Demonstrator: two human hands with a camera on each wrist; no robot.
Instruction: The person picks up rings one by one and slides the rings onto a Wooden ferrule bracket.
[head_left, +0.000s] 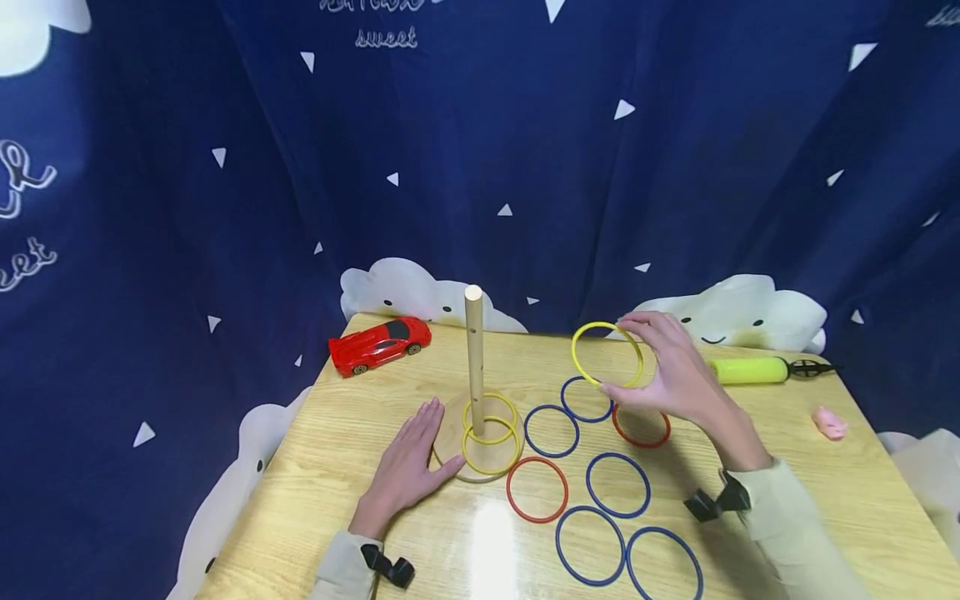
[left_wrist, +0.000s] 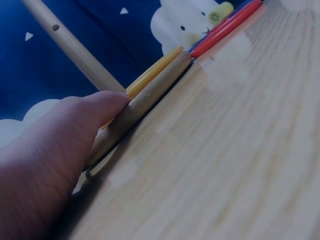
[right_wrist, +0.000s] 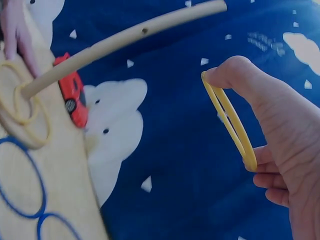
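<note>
My right hand (head_left: 670, 367) pinches a yellow ring (head_left: 575, 354) between thumb and fingers, raised over the table to the right of a wooden peg (head_left: 476, 358). In the right wrist view the yellow ring (right_wrist: 227, 117) appears nearly edge-on between thumb and fingertips. The peg stands upright on a round wooden base (head_left: 450, 429). Two more yellow rings (head_left: 491, 472) lie overlapping around the foot of the peg. My left hand (head_left: 408, 462) rests at the left side of the base with fingers straight, its thumb (left_wrist: 107, 105) against the base's edge.
Several blue rings (head_left: 551, 455) and two red rings (head_left: 537, 521) lie on the table right of the base. A red toy car (head_left: 381, 343) sits at the back left. A yellow-green pump (head_left: 750, 371) and a small pink object (head_left: 829, 423) are at the right.
</note>
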